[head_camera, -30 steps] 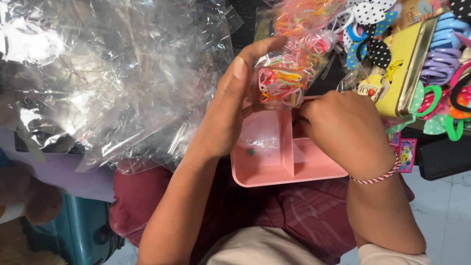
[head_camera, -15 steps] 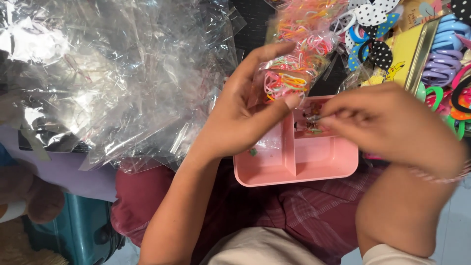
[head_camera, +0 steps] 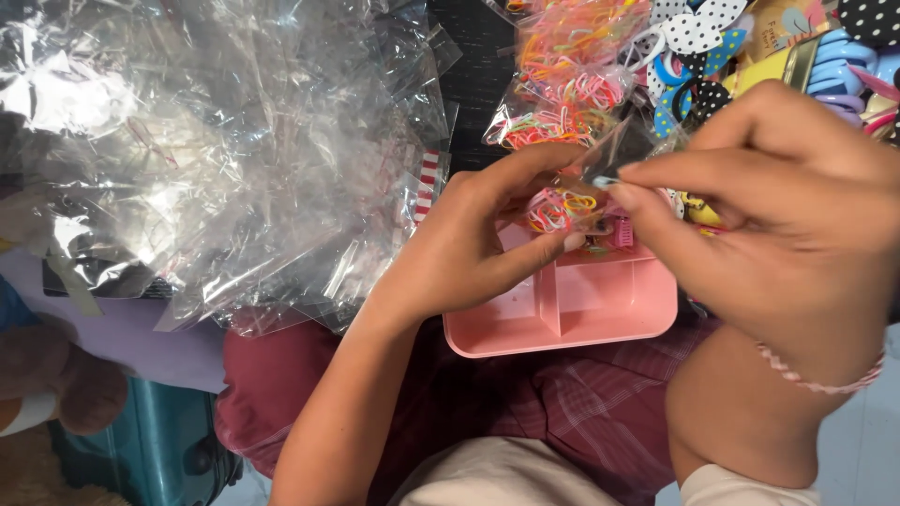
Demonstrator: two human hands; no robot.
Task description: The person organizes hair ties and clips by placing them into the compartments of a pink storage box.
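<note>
Plastic bag (head_camera: 562,208) of bands pinched by both hands (head_camera: 469,248) (head_camera: 778,215) over pink tray (head_camera: 600,314); loose grip risks spilling bands.

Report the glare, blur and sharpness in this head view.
Head view: bright white glare on the heap of crinkled clear plastic bags, washing out its upper left; the right hand, nearest the lens, looks slightly soft; the left hand and pink divided plastic tray are sharp and evenly lit.

We see bright, even light; white glare flares on the clear plastic bags (head_camera: 234,159), and the right hand (head_camera: 787,225) is slightly blurred.
</note>
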